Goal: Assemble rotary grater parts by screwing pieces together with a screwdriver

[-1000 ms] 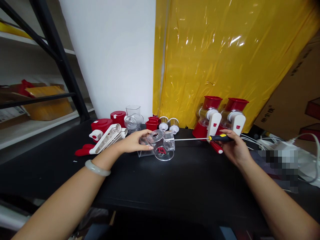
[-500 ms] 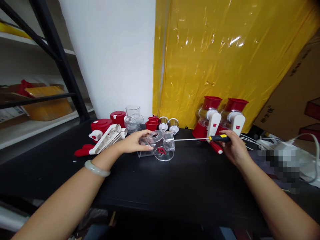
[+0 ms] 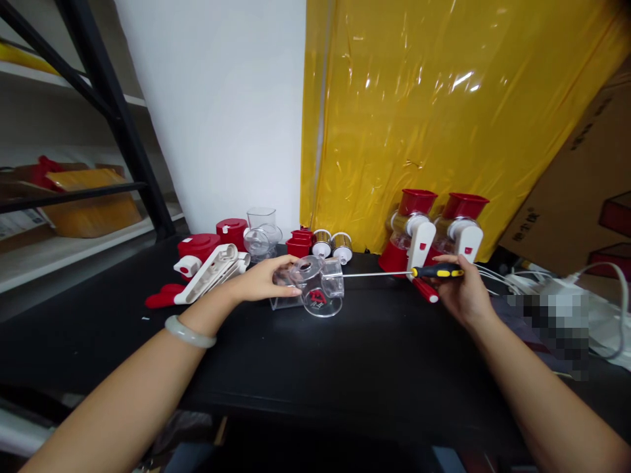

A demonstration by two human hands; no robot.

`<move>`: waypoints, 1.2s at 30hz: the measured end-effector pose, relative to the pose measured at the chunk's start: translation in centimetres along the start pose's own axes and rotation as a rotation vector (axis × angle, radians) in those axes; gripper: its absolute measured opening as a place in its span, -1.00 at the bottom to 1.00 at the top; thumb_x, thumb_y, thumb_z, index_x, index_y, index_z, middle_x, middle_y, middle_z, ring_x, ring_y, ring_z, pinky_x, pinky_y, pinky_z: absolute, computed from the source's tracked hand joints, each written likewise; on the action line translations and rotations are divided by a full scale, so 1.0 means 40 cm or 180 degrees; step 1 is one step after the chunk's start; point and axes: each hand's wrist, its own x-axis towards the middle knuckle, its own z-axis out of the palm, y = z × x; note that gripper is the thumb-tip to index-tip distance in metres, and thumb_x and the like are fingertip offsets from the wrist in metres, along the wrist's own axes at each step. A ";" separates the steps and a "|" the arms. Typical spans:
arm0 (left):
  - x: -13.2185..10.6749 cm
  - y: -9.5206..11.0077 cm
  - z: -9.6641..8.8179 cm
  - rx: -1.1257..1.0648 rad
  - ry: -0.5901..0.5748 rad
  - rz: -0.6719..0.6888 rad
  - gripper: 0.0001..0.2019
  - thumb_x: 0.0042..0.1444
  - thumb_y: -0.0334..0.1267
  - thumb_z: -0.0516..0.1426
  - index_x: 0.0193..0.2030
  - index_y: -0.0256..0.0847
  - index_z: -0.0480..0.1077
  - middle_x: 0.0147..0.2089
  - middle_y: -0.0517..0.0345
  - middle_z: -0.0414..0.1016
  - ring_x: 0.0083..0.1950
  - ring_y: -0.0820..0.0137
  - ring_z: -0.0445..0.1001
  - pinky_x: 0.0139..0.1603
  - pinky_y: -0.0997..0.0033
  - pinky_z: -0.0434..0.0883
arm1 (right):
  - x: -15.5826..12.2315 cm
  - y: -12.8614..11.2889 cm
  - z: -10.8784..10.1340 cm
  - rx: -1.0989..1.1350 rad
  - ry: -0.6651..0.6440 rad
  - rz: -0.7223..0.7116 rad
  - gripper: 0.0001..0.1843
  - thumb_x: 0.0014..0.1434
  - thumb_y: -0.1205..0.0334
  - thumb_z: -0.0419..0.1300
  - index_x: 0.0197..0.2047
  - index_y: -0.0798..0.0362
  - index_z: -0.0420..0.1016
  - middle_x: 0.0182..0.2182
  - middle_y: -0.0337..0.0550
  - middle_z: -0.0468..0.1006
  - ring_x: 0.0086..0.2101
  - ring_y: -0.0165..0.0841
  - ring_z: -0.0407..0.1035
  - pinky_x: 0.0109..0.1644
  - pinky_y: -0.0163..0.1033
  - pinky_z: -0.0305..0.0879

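Note:
My left hand [image 3: 269,279] is closed around a clear plastic grater housing [image 3: 323,303], which lies on its side on the black table. A red printed mark shows on its round face. In my right hand [image 3: 463,289] is a screwdriver [image 3: 428,271] with a black and yellow handle, held level between thumb and fingers. Its long metal shaft points left, and the tip reaches into the tube end of the clear housing. What the tip touches inside is hard to make out.
White crank handles [image 3: 211,272] with red grips lie at left, by red bases [image 3: 197,246] and another clear housing [image 3: 261,236]. Behind are red pushers [image 3: 299,244] and metal grating drums [image 3: 341,247]. Two assembled rotary graters [image 3: 417,226] stand at right, near white cables [image 3: 507,279].
The fingers of my right hand have shifted on the screwdriver, so more of its handle end shows. My left hand and the clear housing stay nearly in place.

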 end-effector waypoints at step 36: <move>0.000 0.002 -0.001 -0.0003 -0.0031 0.0013 -0.43 0.08 -0.05 0.35 0.19 -0.14 0.34 0.12 -0.04 0.55 0.09 0.14 0.56 0.06 0.15 0.48 | 0.006 0.005 -0.005 0.0025 0.0091 0.0293 -0.83 -0.20 0.15 0.36 -0.46 0.00 0.58 -0.47 -0.24 0.48 -0.45 -0.43 0.32 -0.45 -0.32 0.31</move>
